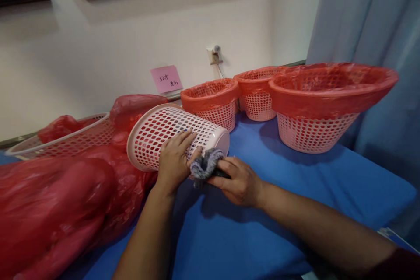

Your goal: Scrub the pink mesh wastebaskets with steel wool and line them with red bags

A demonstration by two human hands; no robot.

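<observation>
A white perforated plastic wastebasket (152, 129) lies on its side, its mouth to the left and its base to the right. My left hand (175, 157) holds it, fingers curved over the lattice side. Pinched in my right hand (241, 181) is a crumpled grey cloth (206, 162), close to the basket's base and my left thumb. Part of the basket's near side is hidden behind my hands and the cloth.
Three baskets with red liners, one at the middle (219, 113), one farther back (259, 105) and a larger one (315, 131), stand on the blue-covered table (236, 236). Red plastic bags (65, 197) and another white basket (72, 140) occupy the left. A socket (215, 56) is behind.
</observation>
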